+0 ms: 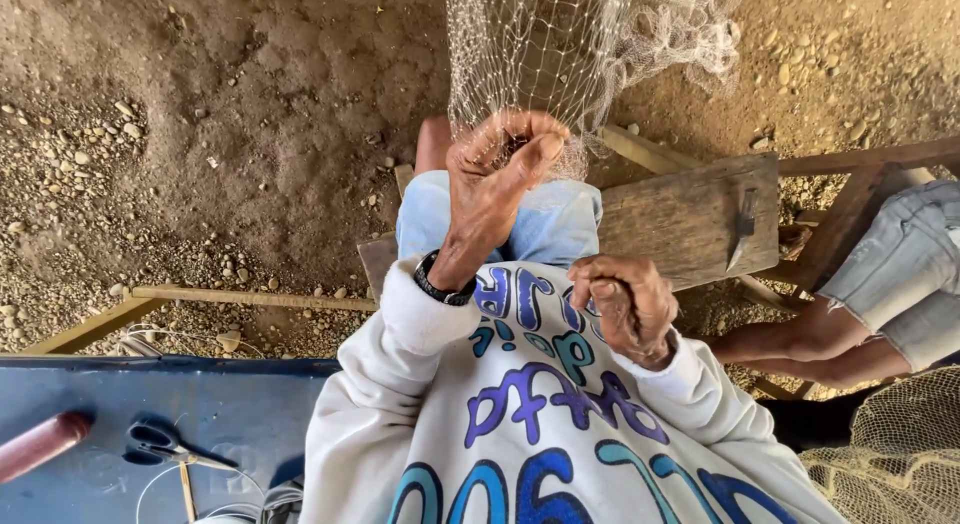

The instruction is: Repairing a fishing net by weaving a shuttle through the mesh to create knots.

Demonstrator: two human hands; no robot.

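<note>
- Left hand (pixel 500 169) raised, fingers pinching the mesh of the fishing net (pixel 560 54) that hangs over the knees.
- Right hand (pixel 628 304) clenched near the chest, looks to be pulling a thin line; the line is too fine to confirm.
- Judgement: net work mid-way, net not laid aside.
- Scissors (pixel 160 442) lie unused on the blue surface (pixel 230 404).
- Another person's leg (pixel 830 334) at right.

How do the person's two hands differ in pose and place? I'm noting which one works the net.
The left hand is stretched forward, its fingers in the hanging net; the right hand is drawn back near the chest, apart from that mesh. The left hand's fingers are spread and curled around netting; the right hand is closed into a loose fist, and what it pinches is too small to tell. The left wrist carries a dark band; the right shows none. Both come out of pale sleeves.
</note>
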